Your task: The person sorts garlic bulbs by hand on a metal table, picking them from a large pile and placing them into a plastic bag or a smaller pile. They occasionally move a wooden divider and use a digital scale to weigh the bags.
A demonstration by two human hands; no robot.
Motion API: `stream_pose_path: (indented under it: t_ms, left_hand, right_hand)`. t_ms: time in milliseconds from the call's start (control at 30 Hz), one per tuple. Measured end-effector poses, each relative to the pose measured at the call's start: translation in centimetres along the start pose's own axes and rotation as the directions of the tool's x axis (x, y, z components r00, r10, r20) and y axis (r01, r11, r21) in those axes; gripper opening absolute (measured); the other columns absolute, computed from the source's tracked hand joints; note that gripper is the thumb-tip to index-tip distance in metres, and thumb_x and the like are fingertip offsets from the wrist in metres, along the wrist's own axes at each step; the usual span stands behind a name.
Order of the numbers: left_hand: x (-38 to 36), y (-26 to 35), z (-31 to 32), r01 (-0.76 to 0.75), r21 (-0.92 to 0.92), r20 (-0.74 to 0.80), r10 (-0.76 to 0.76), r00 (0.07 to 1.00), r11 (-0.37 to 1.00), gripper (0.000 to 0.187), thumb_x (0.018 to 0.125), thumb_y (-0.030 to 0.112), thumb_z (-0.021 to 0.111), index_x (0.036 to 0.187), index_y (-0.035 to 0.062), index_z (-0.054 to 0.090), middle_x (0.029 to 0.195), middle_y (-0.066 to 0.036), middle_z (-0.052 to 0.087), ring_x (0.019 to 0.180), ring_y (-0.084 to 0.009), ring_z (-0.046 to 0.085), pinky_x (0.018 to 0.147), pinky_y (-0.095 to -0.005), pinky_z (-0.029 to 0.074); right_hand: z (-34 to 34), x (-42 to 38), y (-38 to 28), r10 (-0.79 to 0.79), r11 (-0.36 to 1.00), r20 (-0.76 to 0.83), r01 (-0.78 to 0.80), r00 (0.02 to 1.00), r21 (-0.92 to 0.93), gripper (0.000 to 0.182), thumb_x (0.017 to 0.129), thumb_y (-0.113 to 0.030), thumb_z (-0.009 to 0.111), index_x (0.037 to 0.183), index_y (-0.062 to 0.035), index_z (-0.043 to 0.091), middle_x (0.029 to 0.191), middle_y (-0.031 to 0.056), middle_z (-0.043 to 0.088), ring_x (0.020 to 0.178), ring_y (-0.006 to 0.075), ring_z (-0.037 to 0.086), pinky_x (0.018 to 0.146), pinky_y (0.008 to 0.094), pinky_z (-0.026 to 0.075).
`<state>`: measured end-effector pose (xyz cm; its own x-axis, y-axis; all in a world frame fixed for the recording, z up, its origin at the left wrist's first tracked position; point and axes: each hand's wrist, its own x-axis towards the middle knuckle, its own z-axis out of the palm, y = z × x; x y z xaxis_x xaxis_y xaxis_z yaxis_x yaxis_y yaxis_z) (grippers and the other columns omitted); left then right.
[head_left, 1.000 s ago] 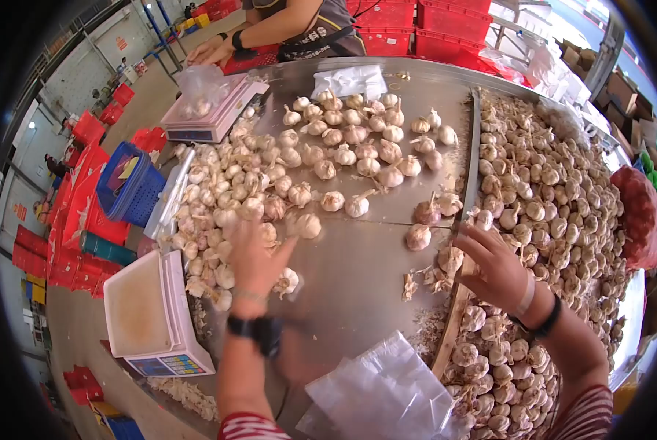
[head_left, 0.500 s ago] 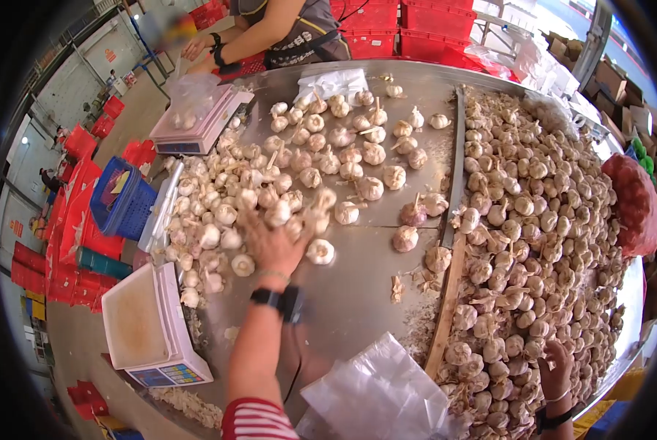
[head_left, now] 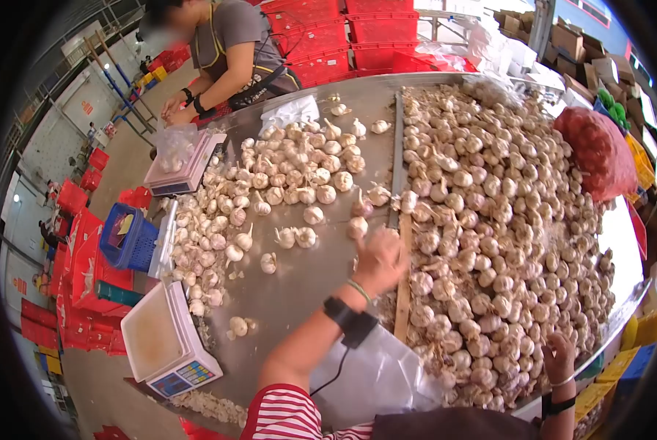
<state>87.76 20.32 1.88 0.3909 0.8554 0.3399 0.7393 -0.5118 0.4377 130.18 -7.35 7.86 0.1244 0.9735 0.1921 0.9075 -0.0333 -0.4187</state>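
Note:
My left hand (head_left: 381,258) is beside the wooden strip (head_left: 402,282), fingers curled down and closed; what lies under them is hidden. Two garlic bulbs (head_left: 357,227) sit just beyond it on the metal table (head_left: 306,282). At the lower right, my right hand (head_left: 559,357) rests by the edge of the big garlic heap (head_left: 490,271), its fingers loosely bent and apart, with nothing visible in them. Cleaner bulbs (head_left: 292,172) form a group on the left half of the table. Clear plastic bags (head_left: 376,370) lie under my left forearm.
A scale (head_left: 156,330) stands at the near left, another scale (head_left: 185,165) at the far left with a bagged load. A co-worker (head_left: 233,59) stands behind it. Red crates (head_left: 306,44) are stacked at the back. A red net sack (head_left: 596,154) borders the heap.
My left hand has moved right, from the left-hand bulbs to the strip. Those bulbs are now bunched farther back. My view has shifted right; my right hand stays by the heap.

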Motion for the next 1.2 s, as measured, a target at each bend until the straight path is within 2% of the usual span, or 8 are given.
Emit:
stream_pose_path:
  t_ms: [200, 367, 567, 700, 900, 1000, 1100, 1200]
  left_hand:
    - [-9.1, 12.8, 3.7, -0.211, -0.215, 0.101, 0.237, 0.966, 0.954, 0.022, 0.078, 0.025, 0.074, 0.094, 0.0115, 0.07, 0.102, -0.006, 0.069, 0.116, -0.0293, 0.058, 0.107, -0.0631, 0.023]
    - [-10.4, 20.1, 2.6, -0.057, -0.338, 0.156, 0.116, 0.981, 0.939, 0.004, 0.077, 0.006, 0.069, 0.078, 0.0065, 0.066, 0.067, -0.007, 0.06, 0.073, -0.0289, 0.059, 0.071, -0.0411, 0.045]
    - [-8.3, 25.4, 5.6, -0.085, -0.325, 0.149, 0.14, 0.979, 0.942, 0.01, 0.079, 0.007, 0.068, 0.088, 0.0069, 0.066, 0.074, -0.008, 0.059, 0.077, -0.0288, 0.059, 0.074, -0.0405, 0.045]
    - [-4.8, 26.3, 10.0, -0.178, 0.001, 0.135, 0.176, 0.975, 0.984, 0.029, 0.08, 0.013, 0.07, 0.108, 0.0107, 0.065, 0.099, -0.01, 0.06, 0.097, -0.03, 0.057, 0.084, -0.0449, 0.043]
    - [-1.1, 24.9, 13.0, -0.072, 0.203, 0.375, -0.01, 0.927, 0.977, 0.056, 0.077, 0.029, 0.075, 0.127, 0.0137, 0.055, 0.109, -0.011, 0.059, 0.108, -0.0311, 0.054, 0.09, -0.0484, 0.041]
    - [-2.0, 24.2, 10.1, 0.12, -0.316, 0.299, -0.021, 0.954, 0.941, 0.047, 0.073, 0.026, 0.081, 0.112, 0.0093, 0.061, 0.096, -0.014, 0.067, 0.091, -0.0318, 0.065, 0.082, -0.0441, 0.049]
    - [-2.9, 21.8, 6.3, 0.408, -0.572, 0.391, -0.201, 0.898, 0.712, 0.032, 0.082, 0.016, 0.077, 0.108, 0.0056, 0.062, 0.093, -0.005, 0.068, 0.084, -0.0136, 0.064, 0.072, -0.0275, 0.052]
    - [-2.2, 16.7, 1.8, 0.44, -0.528, 0.286, -0.335, 0.898, 0.727, 0.029, 0.084, 0.015, 0.076, 0.107, 0.0045, 0.062, 0.092, -0.003, 0.067, 0.08, -0.0101, 0.062, 0.068, -0.0255, 0.053]
  right_hand:
    - [-0.8, -2.9, 2.3, 0.034, 0.999, -0.142, -0.028, 0.989, 0.039, 0.011, 0.07, -0.005, 0.072, 0.08, -0.007, 0.066, 0.077, 0.0132, 0.066, 0.074, 0.0346, 0.063, 0.066, 0.0433, 0.049]
    - [-3.1, -3.7, 3.5, 0.166, 0.986, -0.025, -0.165, 0.986, 0.01, 0.023, 0.07, -0.018, 0.077, 0.072, -0.0064, 0.057, 0.07, 0.0132, 0.057, 0.07, 0.035, 0.058, 0.061, 0.0435, 0.046]
    - [-2.2, -1.7, 6.7, 0.09, 0.995, 0.077, -0.093, 0.993, 0.028, 0.014, 0.078, -0.013, 0.063, 0.089, -0.0066, 0.06, 0.084, 0.016, 0.061, 0.083, 0.0375, 0.061, 0.071, 0.0459, 0.049]
    - [-0.1, 3.5, 6.6, 0.04, 0.999, 0.045, -0.038, 0.998, -0.034, 0.016, 0.078, -0.007, 0.059, 0.094, -0.0059, 0.06, 0.087, 0.0166, 0.062, 0.085, 0.0378, 0.062, 0.072, 0.0471, 0.05]
    - [2.1, 7.7, 5.8, 0.033, 0.957, 0.42, 0.093, 0.907, -0.276, 0.023, 0.075, -0.006, 0.061, 0.098, -0.0067, 0.064, 0.101, 0.0163, 0.063, 0.094, 0.0358, 0.066, 0.078, 0.0442, 0.053]
    - [1.9, 9.8, 7.1, 0.027, 0.969, 0.541, 0.112, 0.841, -0.222, 0.021, 0.073, -0.013, 0.064, 0.094, -0.0077, 0.066, 0.099, 0.0148, 0.064, 0.093, 0.0324, 0.066, 0.075, 0.0437, 0.053]
    - [1.1, 11.8, 6.3, -0.089, 0.922, 0.579, 0.287, 0.811, -0.261, 0.015, 0.074, -0.013, 0.063, 0.087, -0.0082, 0.068, 0.078, 0.0122, 0.067, 0.08, 0.0319, 0.068, 0.07, 0.044, 0.054]
    - [2.1, 14.4, 3.1, -0.2, 0.866, 0.573, 0.417, 0.795, -0.276, 0.012, 0.075, -0.013, 0.064, 0.082, -0.0069, 0.072, 0.081, 0.0129, 0.07, 0.079, 0.0294, 0.069, 0.067, 0.0408, 0.055]
